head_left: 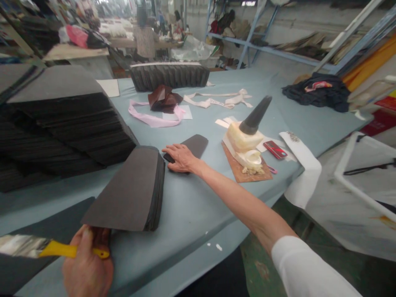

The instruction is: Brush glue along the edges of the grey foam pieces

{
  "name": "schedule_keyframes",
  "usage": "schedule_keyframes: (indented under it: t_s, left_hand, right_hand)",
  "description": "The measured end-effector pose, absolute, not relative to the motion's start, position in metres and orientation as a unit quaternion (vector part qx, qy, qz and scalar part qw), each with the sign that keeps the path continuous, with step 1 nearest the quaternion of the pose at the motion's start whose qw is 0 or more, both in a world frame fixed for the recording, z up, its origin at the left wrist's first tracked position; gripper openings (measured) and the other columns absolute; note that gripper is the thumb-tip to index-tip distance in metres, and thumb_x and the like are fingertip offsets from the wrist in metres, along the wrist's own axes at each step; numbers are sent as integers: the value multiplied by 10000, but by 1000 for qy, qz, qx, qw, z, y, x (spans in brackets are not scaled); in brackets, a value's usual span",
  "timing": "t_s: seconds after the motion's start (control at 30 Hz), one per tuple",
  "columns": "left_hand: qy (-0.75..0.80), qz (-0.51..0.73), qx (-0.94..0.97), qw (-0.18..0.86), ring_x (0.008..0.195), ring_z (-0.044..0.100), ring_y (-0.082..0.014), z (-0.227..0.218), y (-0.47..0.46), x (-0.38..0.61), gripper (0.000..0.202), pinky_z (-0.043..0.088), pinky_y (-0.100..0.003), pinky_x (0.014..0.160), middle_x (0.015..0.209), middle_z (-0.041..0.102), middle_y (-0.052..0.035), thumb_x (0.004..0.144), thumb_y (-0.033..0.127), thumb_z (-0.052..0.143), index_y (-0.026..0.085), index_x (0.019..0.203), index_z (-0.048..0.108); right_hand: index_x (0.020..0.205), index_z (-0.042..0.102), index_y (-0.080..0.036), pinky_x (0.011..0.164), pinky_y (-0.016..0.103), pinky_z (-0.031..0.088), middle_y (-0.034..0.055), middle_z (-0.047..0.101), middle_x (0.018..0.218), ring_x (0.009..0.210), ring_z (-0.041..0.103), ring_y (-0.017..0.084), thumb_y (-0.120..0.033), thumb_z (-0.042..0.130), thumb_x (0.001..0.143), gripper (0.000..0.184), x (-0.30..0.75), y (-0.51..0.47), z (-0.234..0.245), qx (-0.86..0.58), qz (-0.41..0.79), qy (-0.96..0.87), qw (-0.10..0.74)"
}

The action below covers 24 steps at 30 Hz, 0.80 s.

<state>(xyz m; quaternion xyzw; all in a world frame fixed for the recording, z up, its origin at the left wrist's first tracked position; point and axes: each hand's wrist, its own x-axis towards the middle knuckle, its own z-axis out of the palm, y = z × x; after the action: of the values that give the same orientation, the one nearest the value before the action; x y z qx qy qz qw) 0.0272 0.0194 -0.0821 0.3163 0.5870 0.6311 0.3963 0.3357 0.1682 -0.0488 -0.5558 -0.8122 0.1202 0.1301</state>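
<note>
My left hand [88,264] is closed around the yellow handle of a paintbrush [62,249], whose whitened bristles point left. Its fingertips are at the near corner of a stack of dark grey, tapered panels [126,189]; whether they pinch the top sheet is hidden. Beyond that stack, my right hand [181,158] lies over the left end of a smaller dark panel [198,144] on the table, its fingers curled over the end. To the right, a black cone-shaped tool [255,115] stands tilted in a yellowish block [244,138] on a brown board [236,165].
A tall pile of dark panels [62,132] fills the left of the blue-covered table [192,214]. Behind are a row of dark bundles [170,77], a pink strip [148,119] and brown cloth [163,98]. A red box [275,149] lies right. A person [145,41] is farther back.
</note>
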Motion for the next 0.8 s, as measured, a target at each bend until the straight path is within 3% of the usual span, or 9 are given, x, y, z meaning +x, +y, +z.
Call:
schedule_keyframes:
  t_s: [0.13,0.33,0.53,0.63,0.7,0.8]
  left_hand:
    - [590,645,254,414,985,717,-179,-76,19,31,133,614,-260,958,996,746,-7,873,367,782,264,934,722]
    - [583,647,233,433,1030,699,-148,-67,20,36,131,566,-207,1009,967,746,11,860,346,789,243,915,729]
    - [572,652,234,439,1011,698,-145,-72,20,35,237,561,-206,918,992,751,4,818,407,817,227,951,740]
    - [568,658,231,438,960,704,-140,-77,20,36,274,564,-219,866,1015,762,-1,802,416,804,228,993,748]
    - [566,661,234,434,949,707,-141,-79,20,36,276,566,-234,868,1029,764,-1,807,422,790,229,1000,745]
    - [564,661,241,433,954,709,-148,-80,20,37,258,566,-248,885,1013,759,-3,815,433,783,225,957,728]
  right_hand:
    - [1458,633,-211,1249,490,352,111,628,1574,1456,531,336,-253,659,925,535,352,171,-45,-540,115,-828,100]
    - [1416,668,-175,1209,465,372,133,652,1533,1398,571,333,-212,640,940,478,388,166,-35,-558,108,-820,60]
    - [1557,521,-68,1211,513,379,237,557,1606,1452,531,374,-142,601,962,605,380,120,-17,-623,85,-772,96]
    - [1487,597,-107,1088,519,498,220,699,1414,1300,646,365,-299,580,1038,489,351,68,-19,-638,109,-753,119]
    - [1388,676,-177,1041,513,540,170,765,1291,1235,679,362,-486,683,991,503,326,31,-27,-632,136,-751,130]
    - [1437,652,-164,1146,592,494,217,682,1461,1348,617,417,-595,873,790,809,285,-6,-44,-598,196,-751,198]
